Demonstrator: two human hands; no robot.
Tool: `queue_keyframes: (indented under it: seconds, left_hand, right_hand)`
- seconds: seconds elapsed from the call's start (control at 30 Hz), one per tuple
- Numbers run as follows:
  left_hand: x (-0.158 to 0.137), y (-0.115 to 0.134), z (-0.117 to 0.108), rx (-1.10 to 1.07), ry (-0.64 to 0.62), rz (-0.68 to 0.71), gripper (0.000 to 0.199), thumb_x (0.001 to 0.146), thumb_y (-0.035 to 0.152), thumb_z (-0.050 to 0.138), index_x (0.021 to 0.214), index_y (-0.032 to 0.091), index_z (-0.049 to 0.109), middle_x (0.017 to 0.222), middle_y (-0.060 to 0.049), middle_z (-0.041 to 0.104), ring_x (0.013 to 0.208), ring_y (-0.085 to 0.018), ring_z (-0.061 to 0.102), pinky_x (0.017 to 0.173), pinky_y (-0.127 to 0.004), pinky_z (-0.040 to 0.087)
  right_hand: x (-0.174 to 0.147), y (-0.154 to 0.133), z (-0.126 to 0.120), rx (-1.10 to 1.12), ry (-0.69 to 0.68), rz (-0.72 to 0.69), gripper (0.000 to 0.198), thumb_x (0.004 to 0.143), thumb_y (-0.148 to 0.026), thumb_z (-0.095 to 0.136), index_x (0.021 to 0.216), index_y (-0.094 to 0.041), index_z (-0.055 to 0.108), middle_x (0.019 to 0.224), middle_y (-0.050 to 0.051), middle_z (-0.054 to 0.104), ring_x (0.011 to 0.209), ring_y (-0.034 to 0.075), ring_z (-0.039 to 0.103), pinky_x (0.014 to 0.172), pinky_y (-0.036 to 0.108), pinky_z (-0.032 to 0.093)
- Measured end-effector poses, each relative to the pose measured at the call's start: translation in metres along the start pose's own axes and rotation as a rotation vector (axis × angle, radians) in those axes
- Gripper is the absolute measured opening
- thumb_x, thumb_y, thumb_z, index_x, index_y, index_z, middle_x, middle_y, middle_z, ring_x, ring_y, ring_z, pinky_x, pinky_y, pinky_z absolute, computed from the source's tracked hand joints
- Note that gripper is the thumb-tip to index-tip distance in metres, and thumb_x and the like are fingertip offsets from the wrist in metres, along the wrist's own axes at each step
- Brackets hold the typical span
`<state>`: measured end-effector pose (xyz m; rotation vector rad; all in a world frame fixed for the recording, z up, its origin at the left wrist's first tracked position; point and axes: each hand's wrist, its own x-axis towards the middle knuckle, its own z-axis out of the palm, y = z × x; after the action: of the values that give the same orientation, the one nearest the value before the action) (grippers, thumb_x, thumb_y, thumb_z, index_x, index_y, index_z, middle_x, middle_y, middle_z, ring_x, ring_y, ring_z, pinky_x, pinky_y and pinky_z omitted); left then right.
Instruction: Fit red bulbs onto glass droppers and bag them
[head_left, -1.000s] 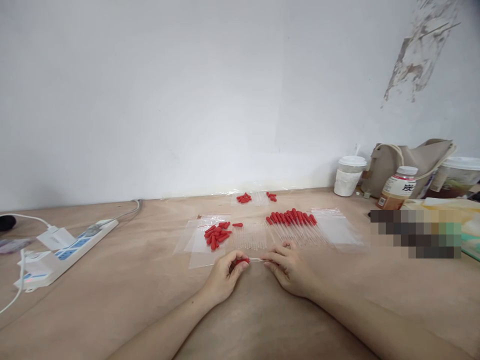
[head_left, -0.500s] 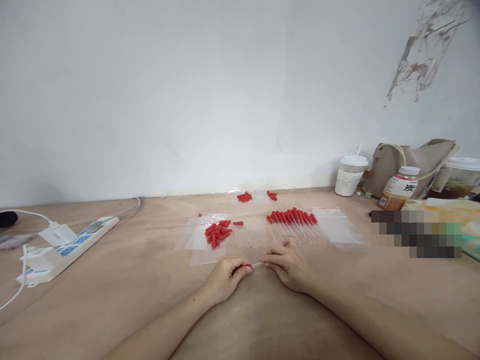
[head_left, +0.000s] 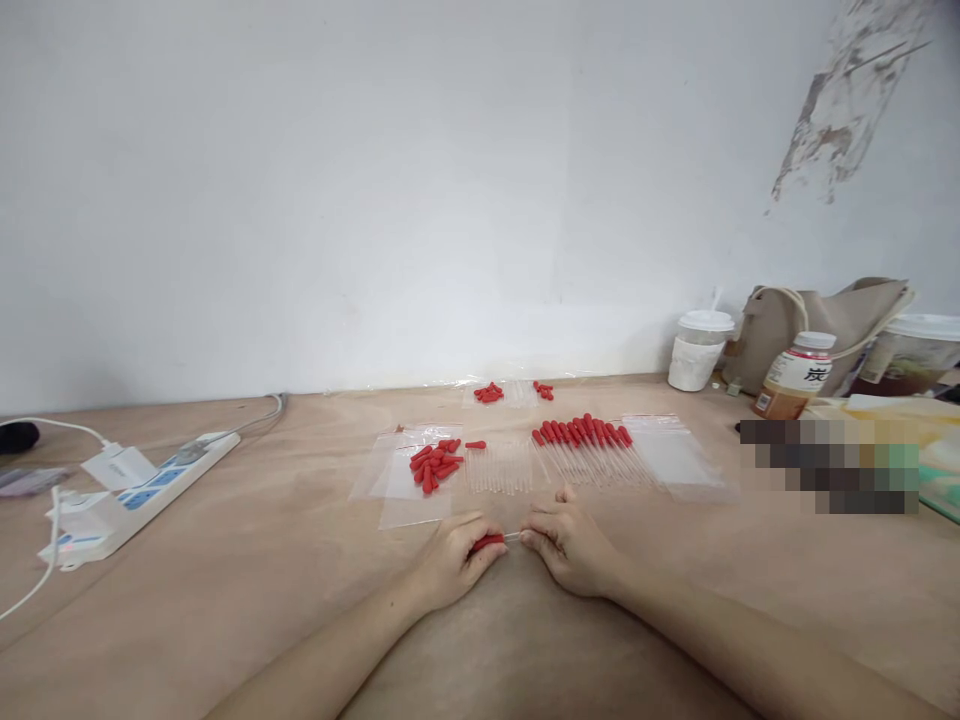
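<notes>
My left hand [head_left: 463,560] is closed around a red rubber dropper bulb [head_left: 489,542]. From the bulb's open end a thin clear glass tube [head_left: 513,536] reaches across to my right hand [head_left: 568,543], whose fingers pinch it; the tube's far part is hidden in that hand. Beyond my hands lies a row of bare glass tubes [head_left: 499,468]. Loose red bulbs [head_left: 433,465] are heaped on clear plastic bags [head_left: 409,508] to the left. Several droppers with red bulbs fitted [head_left: 589,440] lie side by side to the right.
Another clear bag with bulbs and tubes [head_left: 517,393] lies by the wall. A power strip [head_left: 142,500] sits at the left. Flat clear bags [head_left: 675,455], a white-lidded cup [head_left: 699,350], a bottle [head_left: 795,380] and a grey bag [head_left: 855,315] are at the right.
More of the red bulb now shows in my left hand. My right hand has shifted slightly left and its fingers have curled in tighter around the tube.
</notes>
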<state>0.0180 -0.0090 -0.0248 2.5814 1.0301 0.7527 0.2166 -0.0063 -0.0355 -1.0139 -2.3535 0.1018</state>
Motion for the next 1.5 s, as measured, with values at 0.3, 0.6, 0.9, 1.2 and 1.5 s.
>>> queue_keyframes:
  seconds: [0.3,0.6,0.9,1.2,1.5]
  left_hand:
    - [0.007,-0.022,-0.012,0.07,-0.033,0.195,0.017,0.084,0.029,0.049,0.087,0.018,0.061,0.077,-0.003,0.062,0.072,-0.015,0.057,0.066,-0.023,0.041]
    - [0.001,-0.014,-0.002,-0.124,0.143,-0.117,0.06,0.077,0.022,0.055,0.128,0.026,0.025,0.096,-0.002,0.049,0.064,-0.011,0.046,0.064,-0.026,0.044]
    - [0.002,-0.012,-0.004,-0.114,0.022,-0.102,0.05,0.079,0.018,0.048,0.125,0.024,0.028,0.09,-0.001,0.049,0.065,-0.011,0.044,0.064,-0.024,0.041]
    - [0.003,-0.013,-0.004,-0.115,0.012,-0.104,0.047,0.08,0.02,0.048,0.123,0.023,0.031,0.09,-0.001,0.05,0.065,-0.011,0.044,0.063,-0.024,0.04]
    - [0.007,-0.009,-0.011,0.05,0.14,-0.068,0.011,0.083,0.024,0.046,0.084,0.018,0.054,0.081,-0.003,0.051,0.073,-0.015,0.049,0.067,-0.027,0.04]
  right_hand:
    - [0.007,-0.016,-0.019,-0.205,-0.081,-0.064,0.022,0.08,-0.023,0.043,0.067,-0.019,0.06,0.069,0.002,0.06,0.071,0.014,0.049,0.069,0.031,0.021]
    - [0.021,0.022,-0.037,-0.109,0.057,0.498,0.031,0.08,-0.031,0.039,0.061,-0.019,0.06,0.06,0.0,0.061,0.056,0.012,0.051,0.06,0.026,0.028]
    - [0.048,0.083,-0.037,-0.319,0.165,0.886,0.03,0.074,-0.041,0.042,0.062,-0.021,0.062,0.067,0.004,0.064,0.073,0.022,0.057,0.07,0.035,0.027]
    - [0.04,0.086,-0.035,-0.367,0.178,0.877,0.028,0.071,-0.042,0.045,0.066,-0.019,0.059,0.067,0.003,0.063,0.07,0.021,0.056,0.074,0.037,0.025]
    - [0.065,0.05,-0.016,-0.386,-0.05,0.705,0.027,0.076,-0.029,0.04,0.074,-0.015,0.063,0.081,0.012,0.065,0.078,0.023,0.057,0.075,0.037,0.024]
